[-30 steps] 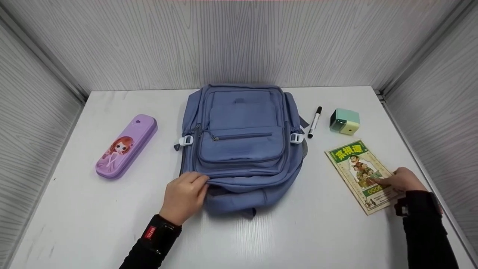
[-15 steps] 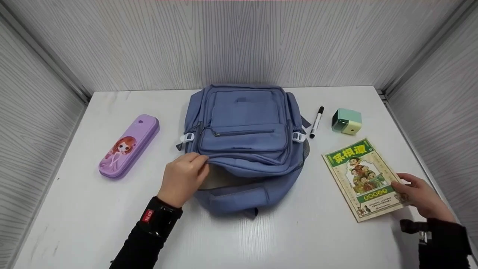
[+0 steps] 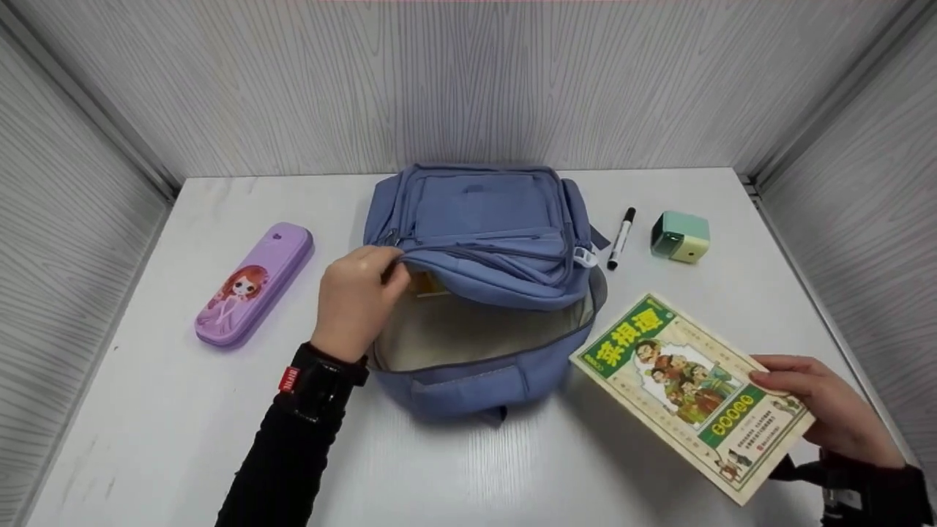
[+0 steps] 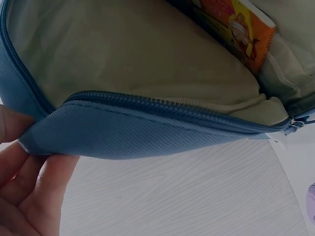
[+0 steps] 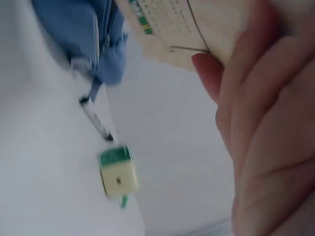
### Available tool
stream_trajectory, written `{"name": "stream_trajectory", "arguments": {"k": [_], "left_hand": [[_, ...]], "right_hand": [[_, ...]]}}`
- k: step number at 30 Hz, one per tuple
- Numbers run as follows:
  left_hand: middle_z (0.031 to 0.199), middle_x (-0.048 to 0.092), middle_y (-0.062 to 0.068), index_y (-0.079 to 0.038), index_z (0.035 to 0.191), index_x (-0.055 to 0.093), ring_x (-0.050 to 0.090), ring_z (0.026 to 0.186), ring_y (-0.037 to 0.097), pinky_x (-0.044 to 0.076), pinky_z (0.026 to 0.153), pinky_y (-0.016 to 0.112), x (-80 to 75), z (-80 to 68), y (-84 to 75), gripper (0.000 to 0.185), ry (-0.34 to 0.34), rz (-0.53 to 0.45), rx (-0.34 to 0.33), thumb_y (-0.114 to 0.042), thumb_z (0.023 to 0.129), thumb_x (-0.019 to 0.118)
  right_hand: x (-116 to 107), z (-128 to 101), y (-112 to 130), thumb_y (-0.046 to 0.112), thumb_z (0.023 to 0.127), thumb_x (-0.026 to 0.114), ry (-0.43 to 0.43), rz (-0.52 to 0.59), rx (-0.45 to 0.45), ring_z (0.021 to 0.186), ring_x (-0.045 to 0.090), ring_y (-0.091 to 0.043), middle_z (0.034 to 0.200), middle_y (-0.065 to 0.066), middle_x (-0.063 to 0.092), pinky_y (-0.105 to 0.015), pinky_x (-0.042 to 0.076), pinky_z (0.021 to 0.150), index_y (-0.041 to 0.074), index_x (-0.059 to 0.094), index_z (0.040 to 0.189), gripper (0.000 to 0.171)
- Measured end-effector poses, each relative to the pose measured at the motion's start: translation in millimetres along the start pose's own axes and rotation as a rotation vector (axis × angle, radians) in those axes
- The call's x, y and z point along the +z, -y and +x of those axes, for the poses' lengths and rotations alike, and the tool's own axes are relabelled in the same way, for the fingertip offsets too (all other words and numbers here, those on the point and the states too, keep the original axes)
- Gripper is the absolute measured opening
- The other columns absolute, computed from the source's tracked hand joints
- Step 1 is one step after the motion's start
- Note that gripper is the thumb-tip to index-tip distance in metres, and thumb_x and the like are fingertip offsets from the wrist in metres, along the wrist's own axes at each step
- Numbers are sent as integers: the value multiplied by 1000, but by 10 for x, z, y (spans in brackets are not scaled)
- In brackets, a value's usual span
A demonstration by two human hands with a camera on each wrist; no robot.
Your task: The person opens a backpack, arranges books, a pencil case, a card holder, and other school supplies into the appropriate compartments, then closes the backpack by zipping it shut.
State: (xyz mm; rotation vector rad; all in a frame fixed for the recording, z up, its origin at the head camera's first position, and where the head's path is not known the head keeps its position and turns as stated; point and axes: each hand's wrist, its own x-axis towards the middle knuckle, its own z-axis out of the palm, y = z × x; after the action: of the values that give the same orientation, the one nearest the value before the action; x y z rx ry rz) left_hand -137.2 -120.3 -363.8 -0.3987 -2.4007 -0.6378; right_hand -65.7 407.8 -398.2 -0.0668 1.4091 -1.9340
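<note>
Blue fabric backpack lay flat in the middle of the white table, its main compartment unzipped and gaping toward you so the beige lining showed. Your left hand pinched the upper flap at its left edge, fingers curled round the zipper seam and lifting it clear of the lower half; in the left wrist view an orange and yellow book sat inside the compartment against the lining. Your right hand gripped a thin paperback booklet with a green title band and a cartoon cover by its near right corner, thumb on top and the other fingers beneath, holding it tilted above the table just to the right of the open bag. Beyond the booklet, a black-capped white marker pen lay beside the backpack's right side, with a mint green and cream pencil sharpener near it. A purple pencil case with a cartoon girl rested well to the left.
</note>
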Motion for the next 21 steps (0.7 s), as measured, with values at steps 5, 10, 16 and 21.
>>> {"name": "stream_trajectory", "arguments": {"k": [5, 10, 16, 21], "left_hand": [[88, 76, 18, 4, 92, 74, 73, 79, 32, 60, 73, 43, -2, 17, 4, 13, 12, -6, -9, -4, 85, 65], [89, 76, 18, 3, 92, 74, 74, 81, 33, 60, 74, 44, 4, 14, 8, 13, 12, -15, -10, -4, 85, 65], [90, 76, 18, 4, 93, 74, 74, 83, 33, 60, 75, 45, 4, -4, 1, 14, 19, -27, -22, -3, 86, 64], [90, 76, 17, 3, 94, 74, 73, 80, 33, 59, 73, 44, 13, -9, -10, 15, 23, -20, -25, -2, 85, 64]], "right_hand": [[259, 194, -18, 2, 107, 17, 208, 126, 59, 99, 75, -21, 118, -13, 73, -29, 60, 83, 11, 61, 137, 53], [590, 506, -87, 1, 107, 21, 278, 125, 58, 101, 75, -21, 120, -14, 72, -28, 60, 84, 6, 58, 138, 49], [1045, 969, -164, 8, 106, 39, 164, 83, 69, 94, 75, -16, 109, -8, 76, -24, 60, 79, 8, 65, 126, 34], [1425, 1353, -174, 14, 105, 47, 5, 111, 54, 93, 73, -13, 105, -6, 74, -23, 59, 78, 0, 51, 134, 33]]}}
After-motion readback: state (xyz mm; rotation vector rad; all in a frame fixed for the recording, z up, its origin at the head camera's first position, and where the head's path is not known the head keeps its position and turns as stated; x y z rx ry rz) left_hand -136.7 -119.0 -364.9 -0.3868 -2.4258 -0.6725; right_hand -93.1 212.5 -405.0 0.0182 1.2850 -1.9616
